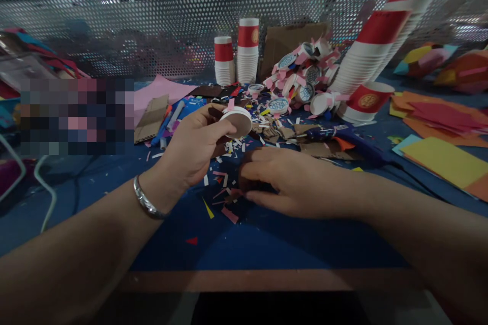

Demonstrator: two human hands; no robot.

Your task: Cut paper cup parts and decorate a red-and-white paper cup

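Observation:
My left hand (194,144) is closed, thumb and fingers gripping a round white paper cup bottom (241,123), tilted, with a pink paper tab (231,104) at its upper edge. Just above the table, my right hand (278,180) is curled, thumb and fingertips drawn close together beside small pink and brown paper scraps (233,196). Whatever its fingers may hold is hidden. Behind both hands lies a heap of similar cup bottoms (305,73) with pink tabs, some bearing blue grid drawings.
Stacked red-and-white paper cups (248,63) stand at the back, and a taller stack (375,45) leans right. A blue glue gun (354,144) rests on cardboard. Coloured paper sheets (450,160) lie right, markers (168,122) left. A perforated metal panel (160,25) rises behind.

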